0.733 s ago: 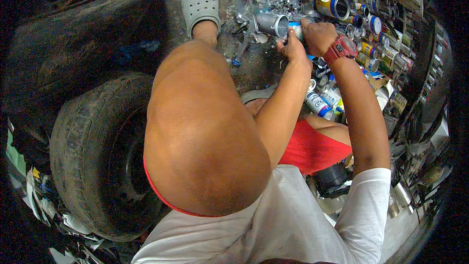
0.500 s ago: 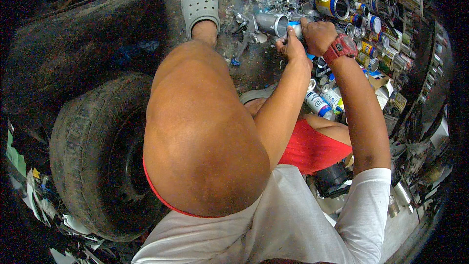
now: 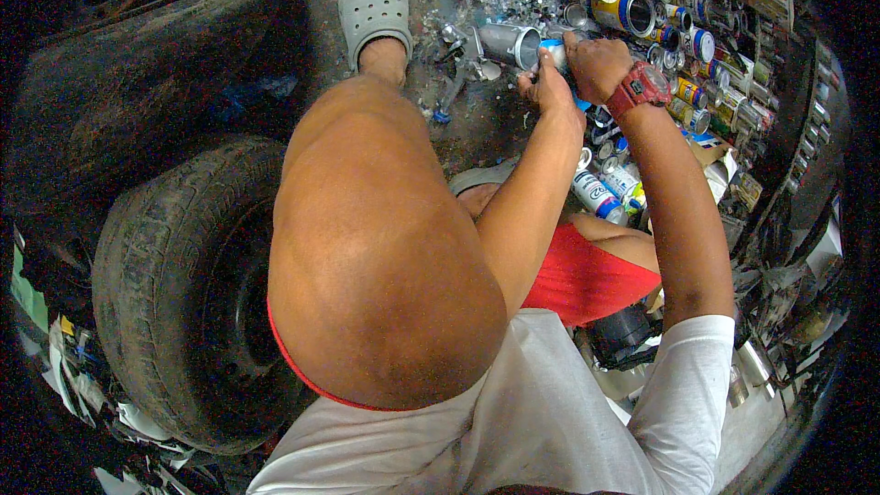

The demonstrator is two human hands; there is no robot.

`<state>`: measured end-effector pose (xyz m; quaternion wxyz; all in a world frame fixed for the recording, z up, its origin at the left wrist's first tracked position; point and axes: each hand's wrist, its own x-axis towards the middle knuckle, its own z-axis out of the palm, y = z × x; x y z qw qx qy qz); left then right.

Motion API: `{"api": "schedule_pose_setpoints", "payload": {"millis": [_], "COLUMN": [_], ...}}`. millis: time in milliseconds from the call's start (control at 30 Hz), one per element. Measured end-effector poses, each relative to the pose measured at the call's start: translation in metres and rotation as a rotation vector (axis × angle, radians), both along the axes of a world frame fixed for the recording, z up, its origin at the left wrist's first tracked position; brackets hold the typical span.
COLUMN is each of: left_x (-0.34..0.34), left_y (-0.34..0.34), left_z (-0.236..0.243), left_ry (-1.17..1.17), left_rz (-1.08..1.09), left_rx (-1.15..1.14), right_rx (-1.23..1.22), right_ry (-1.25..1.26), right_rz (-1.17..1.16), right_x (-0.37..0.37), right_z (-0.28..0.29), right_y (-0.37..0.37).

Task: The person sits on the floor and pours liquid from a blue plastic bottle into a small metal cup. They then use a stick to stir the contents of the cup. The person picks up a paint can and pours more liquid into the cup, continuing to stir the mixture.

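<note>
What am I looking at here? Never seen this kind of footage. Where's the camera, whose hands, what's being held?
There is no machine: a person wears a wide fisheye camera on the head, looking down, so straight edges bend near the rim. The big rounded shape in the middle is the person's own raised knee, above a foot in a grey clog. Both forearms reach forward: the left hand and the right hand, with a red wristwatch, meet on a small blue-and-white can. Exactly how the fingers grip it is hard to see. Many tins and spray cans crowd the ground ahead; a worn tyre lies at the left.
</note>
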<state>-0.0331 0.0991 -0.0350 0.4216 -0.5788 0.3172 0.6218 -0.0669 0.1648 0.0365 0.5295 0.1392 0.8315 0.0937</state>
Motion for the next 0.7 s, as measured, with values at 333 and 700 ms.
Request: {"api": "schedule_pose_setpoints", "payload": {"millis": [333,700], "left_x": [0.001,0.004], "left_y": [0.000,0.002], "left_z": [0.000,-0.004], "left_ry": [0.014,-0.008], "left_rz": [0.051,0.042], "left_rx": [0.028,0.023], "right_rx": [-0.002,-0.017], "right_ry": [0.086,0.123], "right_rz": [0.044,0.064], "right_x": [0.006,0.014], "right_z": [-0.006,-0.012], "right_y": [0.004,0.010]}}
